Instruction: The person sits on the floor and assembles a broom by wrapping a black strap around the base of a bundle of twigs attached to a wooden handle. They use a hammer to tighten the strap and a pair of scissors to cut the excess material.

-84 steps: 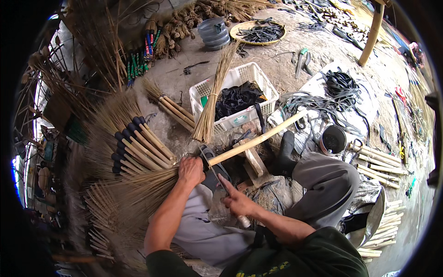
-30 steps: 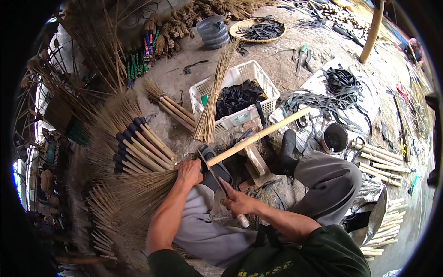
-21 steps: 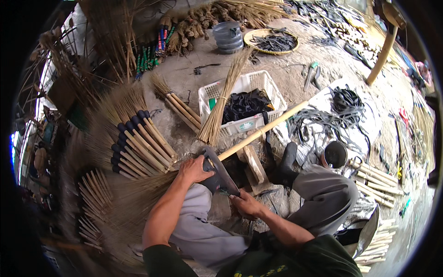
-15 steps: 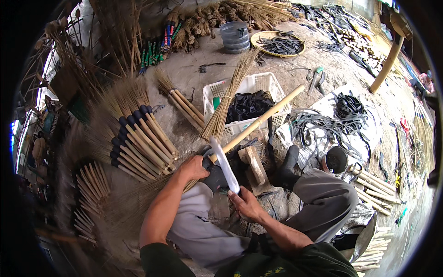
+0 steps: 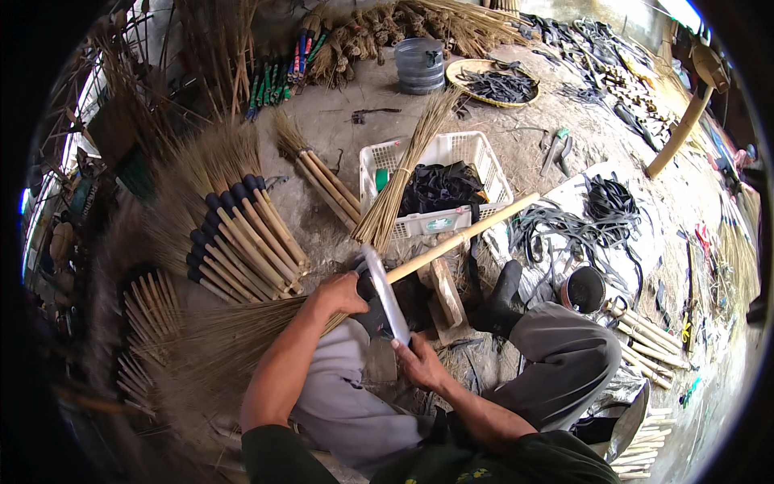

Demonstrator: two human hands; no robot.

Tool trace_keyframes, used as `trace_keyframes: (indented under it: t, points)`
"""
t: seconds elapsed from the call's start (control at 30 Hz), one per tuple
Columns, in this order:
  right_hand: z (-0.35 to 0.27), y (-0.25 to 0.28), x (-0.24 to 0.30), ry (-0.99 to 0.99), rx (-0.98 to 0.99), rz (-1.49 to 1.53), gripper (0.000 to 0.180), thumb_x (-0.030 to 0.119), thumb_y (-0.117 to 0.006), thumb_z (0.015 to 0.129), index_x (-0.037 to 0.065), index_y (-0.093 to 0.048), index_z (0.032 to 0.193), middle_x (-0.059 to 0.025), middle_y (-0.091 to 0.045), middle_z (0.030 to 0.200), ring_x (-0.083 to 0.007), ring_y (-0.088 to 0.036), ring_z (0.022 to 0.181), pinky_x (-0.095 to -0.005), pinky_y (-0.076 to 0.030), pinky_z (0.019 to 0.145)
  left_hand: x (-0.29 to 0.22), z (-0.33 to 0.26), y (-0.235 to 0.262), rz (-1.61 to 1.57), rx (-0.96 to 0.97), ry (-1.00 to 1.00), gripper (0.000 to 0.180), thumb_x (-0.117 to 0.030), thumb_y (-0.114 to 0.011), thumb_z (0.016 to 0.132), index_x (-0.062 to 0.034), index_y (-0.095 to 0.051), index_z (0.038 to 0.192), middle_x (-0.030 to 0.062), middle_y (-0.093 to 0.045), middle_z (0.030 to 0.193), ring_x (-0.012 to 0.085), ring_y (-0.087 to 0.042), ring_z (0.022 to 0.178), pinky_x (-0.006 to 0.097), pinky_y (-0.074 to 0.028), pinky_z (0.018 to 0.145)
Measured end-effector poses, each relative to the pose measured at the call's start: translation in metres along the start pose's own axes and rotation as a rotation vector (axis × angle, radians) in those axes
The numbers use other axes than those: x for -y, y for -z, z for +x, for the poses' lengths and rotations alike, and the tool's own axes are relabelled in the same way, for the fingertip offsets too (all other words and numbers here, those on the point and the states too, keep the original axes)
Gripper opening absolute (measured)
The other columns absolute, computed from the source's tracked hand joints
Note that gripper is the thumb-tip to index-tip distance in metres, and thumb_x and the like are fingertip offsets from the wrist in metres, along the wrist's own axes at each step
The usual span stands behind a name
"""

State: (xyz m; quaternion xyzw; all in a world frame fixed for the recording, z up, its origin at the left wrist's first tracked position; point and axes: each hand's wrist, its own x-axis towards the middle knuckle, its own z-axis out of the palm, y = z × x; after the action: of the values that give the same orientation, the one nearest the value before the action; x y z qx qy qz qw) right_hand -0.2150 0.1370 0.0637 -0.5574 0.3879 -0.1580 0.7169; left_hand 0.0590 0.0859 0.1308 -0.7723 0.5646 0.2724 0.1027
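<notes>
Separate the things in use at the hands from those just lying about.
In use, it seems:
- long shiny flat metal blade, in the right hand
- long tan straw bundle, in the left hand
- long pale bamboo pole, near end by the blade

Apparently lying about:
- clear ribbed plastic tub
- green-handled metal hand tool

Knife blade (image 5: 386, 294) is bright, glossy metal, kinda washed out by glare. The pole (image 5: 463, 235) looks like smooth, pale bamboo, and the straw bundle (image 5: 401, 177) is dry and bristly. Crate (image 5: 435, 224) is white perforated plastic, trousers (image 5: 355, 403) are matt grey cloth, and the floor (image 5: 334, 125) looks rough and dusty.
</notes>
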Motion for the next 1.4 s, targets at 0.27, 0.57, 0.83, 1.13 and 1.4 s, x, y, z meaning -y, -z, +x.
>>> trace_keyframes:
  t: [0.27, 0.57, 0.83, 1.13, 1.4]
  points:
    - [0.003, -0.012, 0.007, 0.374, -0.206, 0.081, 0.047, 0.040, -0.063, 0.103, 0.000, -0.053, 0.123, -0.0100, -0.062, 0.076, -0.0188, -0.064, 0.064, -0.0385, -0.053, 0.058, 0.001, -0.010, 0.013, 0.128, -0.031, -0.025, 0.060, -0.049, -0.081, 0.064, -0.0034, -0.079, 0.102, 0.0204, -0.077, 0.105, 0.0350, -0.073, 0.106, 0.043, -0.055, 0.095]
    - [-0.009, 0.000, 0.013, 0.041, 0.006, 0.011, 0.058, 0.054, -0.056, 0.103, -0.002, -0.055, 0.119, -0.0155, -0.063, 0.072, -0.0265, -0.062, 0.064, -0.0436, -0.051, 0.063, 0.003, -0.010, 0.005, 0.034, 0.031, 0.033, 0.073, -0.048, -0.085, 0.066, 0.0040, -0.072, 0.115, 0.0249, -0.074, 0.114, 0.0383, -0.072, 0.109, 0.044, -0.056, 0.097]
    - [-0.001, -0.003, 0.004, 0.025, -0.007, -0.311, 0.068, 0.061, -0.049, 0.103, -0.003, -0.053, 0.124, -0.0245, -0.065, 0.079, -0.0350, -0.068, 0.076, -0.0473, -0.051, 0.072, -0.009, -0.003, 0.006, 0.153, 0.060, 0.101, 0.068, -0.050, -0.085, 0.066, 0.0026, -0.075, 0.109, 0.0253, -0.074, 0.114, 0.0382, -0.071, 0.111, 0.043, -0.056, 0.099]
    - [-0.008, -0.007, 0.003, 0.225, -0.193, -0.182, 0.058, 0.052, -0.057, 0.103, -0.002, -0.056, 0.123, -0.0274, -0.067, 0.087, -0.0394, -0.068, 0.084, -0.0485, -0.052, 0.079, -0.016, -0.008, 0.003, 0.102, -0.002, -0.014, 0.073, -0.050, -0.087, 0.065, 0.0047, -0.073, 0.110, 0.0265, -0.072, 0.117, 0.0372, -0.070, 0.113, 0.043, -0.055, 0.098]
    - [-0.021, -0.010, -0.006, 0.179, -0.105, 0.017, 0.060, 0.055, -0.052, 0.103, -0.002, -0.059, 0.120, -0.0198, -0.065, 0.075, -0.0348, -0.067, 0.072, -0.0445, -0.052, 0.071, -0.009, -0.008, -0.003, -0.014, 0.079, -0.042, 0.068, -0.050, -0.089, 0.066, 0.0043, -0.076, 0.105, 0.0253, -0.074, 0.113, 0.0375, -0.070, 0.114, 0.044, -0.054, 0.100]
